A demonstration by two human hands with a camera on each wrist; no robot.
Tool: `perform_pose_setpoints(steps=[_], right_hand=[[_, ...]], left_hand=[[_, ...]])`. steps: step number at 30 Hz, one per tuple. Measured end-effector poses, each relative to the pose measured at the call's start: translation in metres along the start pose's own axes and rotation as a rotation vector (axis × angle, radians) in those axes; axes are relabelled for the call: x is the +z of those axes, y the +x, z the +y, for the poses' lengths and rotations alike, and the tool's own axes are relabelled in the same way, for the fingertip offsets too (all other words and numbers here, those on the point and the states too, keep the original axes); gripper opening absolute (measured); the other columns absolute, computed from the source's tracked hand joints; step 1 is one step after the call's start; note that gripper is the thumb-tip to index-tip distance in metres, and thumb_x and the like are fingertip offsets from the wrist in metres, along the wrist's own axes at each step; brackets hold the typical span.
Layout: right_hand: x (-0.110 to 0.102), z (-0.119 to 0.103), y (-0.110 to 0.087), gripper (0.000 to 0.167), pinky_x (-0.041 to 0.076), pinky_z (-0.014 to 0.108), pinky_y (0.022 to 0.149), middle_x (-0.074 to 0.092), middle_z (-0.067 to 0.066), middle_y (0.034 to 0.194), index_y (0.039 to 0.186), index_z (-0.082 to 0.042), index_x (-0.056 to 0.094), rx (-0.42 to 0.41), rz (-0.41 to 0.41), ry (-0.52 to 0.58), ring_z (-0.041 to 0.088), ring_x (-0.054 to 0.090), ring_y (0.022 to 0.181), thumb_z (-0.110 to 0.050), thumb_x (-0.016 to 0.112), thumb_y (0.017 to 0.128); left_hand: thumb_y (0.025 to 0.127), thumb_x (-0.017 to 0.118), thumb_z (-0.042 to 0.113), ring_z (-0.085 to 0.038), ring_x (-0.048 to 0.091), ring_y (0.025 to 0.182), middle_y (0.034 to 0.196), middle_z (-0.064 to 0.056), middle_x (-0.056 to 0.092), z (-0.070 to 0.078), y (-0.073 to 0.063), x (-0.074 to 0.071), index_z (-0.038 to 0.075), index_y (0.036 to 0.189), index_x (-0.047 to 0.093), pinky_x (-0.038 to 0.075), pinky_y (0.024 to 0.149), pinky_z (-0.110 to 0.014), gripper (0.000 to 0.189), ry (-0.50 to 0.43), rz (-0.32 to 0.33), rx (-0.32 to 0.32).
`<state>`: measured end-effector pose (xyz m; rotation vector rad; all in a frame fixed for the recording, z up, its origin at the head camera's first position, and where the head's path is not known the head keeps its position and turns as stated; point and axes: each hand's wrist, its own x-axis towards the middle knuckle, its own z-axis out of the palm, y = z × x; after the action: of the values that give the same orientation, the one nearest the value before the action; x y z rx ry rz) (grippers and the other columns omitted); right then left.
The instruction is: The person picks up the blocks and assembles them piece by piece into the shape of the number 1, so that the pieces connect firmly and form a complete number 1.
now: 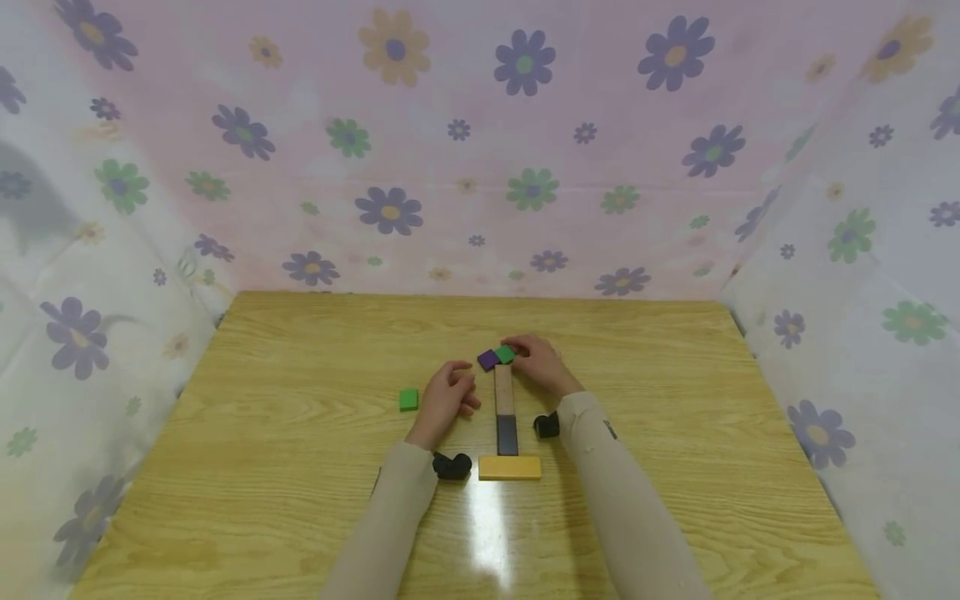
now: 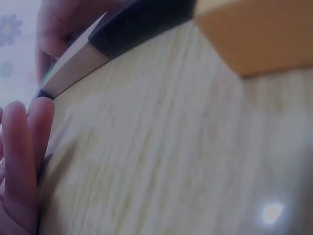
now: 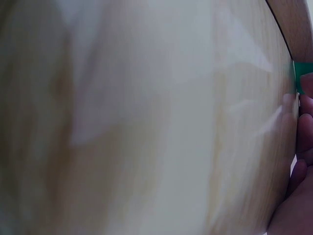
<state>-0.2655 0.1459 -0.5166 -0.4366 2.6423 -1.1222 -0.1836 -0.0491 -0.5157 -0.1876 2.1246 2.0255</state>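
In the head view my right hand (image 1: 542,367) pinches a small green square block (image 1: 505,355) between thumb and fingers. That block lies at the far end of a plain wooden block (image 1: 503,390), beside a tilted purple square block (image 1: 488,360). A black block (image 1: 507,435) continues the line toward me, ending at a crosswise yellow block (image 1: 510,468). Left of this line hovers my left hand (image 1: 445,398), its fingers loosely bent and holding nothing. The right wrist view shows only the edge of the green block (image 3: 303,76) by my fingertips.
A second green square block (image 1: 408,400) lies left of my left hand. Black wrist cameras (image 1: 452,467) sit at both cuffs. The wood-grain table (image 1: 300,358) meets flowered cloth walls (image 1: 465,167) at the back and sides.
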Motion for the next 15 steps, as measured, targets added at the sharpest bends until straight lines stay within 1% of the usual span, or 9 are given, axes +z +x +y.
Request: perform_pose_setpoints(steps=[6,9,12,15], right_hand=[[0.000,0.002,-0.001,0.036,0.038,0.039,0.083,0.053,0.007,0.108,0.120,-0.014,0.056,0.001,0.001,0.005,0.021,0.047,0.097,-0.010,0.055,0.084],[0.000,0.002,-0.001,0.037,0.037,0.039,0.083,0.053,0.005,0.108,0.121,-0.015,0.056,0.010,-0.003,0.009,0.021,0.046,0.097,-0.011,0.054,0.085],[0.000,0.001,-0.002,0.036,0.037,0.038,0.083,0.053,0.005,0.107,0.121,-0.015,0.056,0.008,-0.007,0.014,0.020,0.047,0.097,-0.011,0.054,0.085],[0.000,0.000,-0.003,0.036,0.037,0.039,0.083,0.052,0.006,0.108,0.122,-0.014,0.055,0.001,-0.012,0.025,0.021,0.046,0.098,-0.011,0.054,0.085]], left_hand=[[0.091,0.051,0.022,-0.021,0.060,0.061,0.087,-0.016,0.058,-0.004,-0.007,-0.005,0.008,0.119,0.051,0.050,0.054,-0.033,0.031,-0.024,-0.012,-0.016],[0.091,0.051,0.023,-0.019,0.058,0.058,0.082,-0.017,0.057,-0.005,-0.012,-0.007,0.008,0.119,0.051,0.050,0.053,-0.032,0.031,-0.005,-0.013,-0.009],[0.092,0.050,0.024,-0.016,0.052,0.052,0.074,-0.016,0.054,-0.005,-0.018,-0.009,0.007,0.118,0.052,0.048,0.049,-0.031,0.031,0.010,0.005,0.005],[0.091,0.051,0.023,-0.015,0.046,0.046,0.066,-0.012,0.049,-0.006,-0.024,-0.010,0.006,0.115,0.053,0.044,0.045,-0.029,0.030,-0.008,0.031,0.017]])
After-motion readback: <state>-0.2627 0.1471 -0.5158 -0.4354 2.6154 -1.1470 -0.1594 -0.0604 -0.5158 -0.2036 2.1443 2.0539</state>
